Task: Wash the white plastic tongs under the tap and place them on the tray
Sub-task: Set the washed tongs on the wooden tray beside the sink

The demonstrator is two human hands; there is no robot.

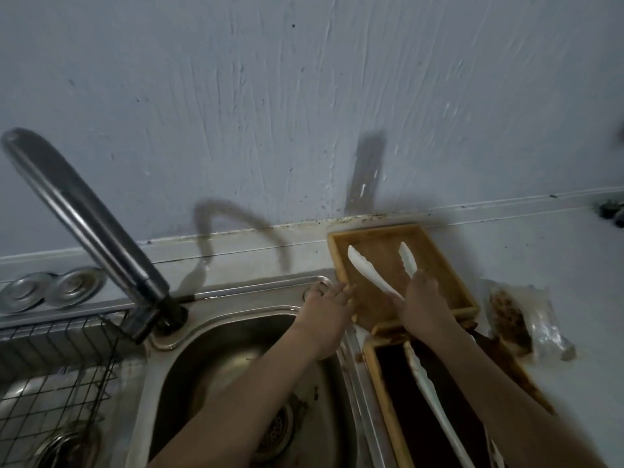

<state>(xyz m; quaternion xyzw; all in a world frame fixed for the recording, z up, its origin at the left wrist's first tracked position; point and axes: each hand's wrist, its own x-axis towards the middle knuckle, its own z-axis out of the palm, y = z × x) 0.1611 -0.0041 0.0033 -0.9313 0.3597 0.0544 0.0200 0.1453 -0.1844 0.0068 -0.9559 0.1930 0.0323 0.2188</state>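
White plastic tongs (366, 270) lie over the wooden tray (439, 261) on the counter, their two arms spread and pointing toward the wall. My right hand (423, 305) grips the tongs at their joined end, above the tray's near part. My left hand (326, 307) rests on the tray's left rim, next to the sink edge, fingers apart and holding nothing. The steel tap (91, 224) rises at the left; no water is seen running from it.
A steel sink (189, 359) with a drain lies below my left arm. A wire rack (57, 376) sits at the left. A second wooden tray (381, 393) with dark contents and another white utensil (435, 400) is near me. A dirty plastic bag (523, 319) lies right.
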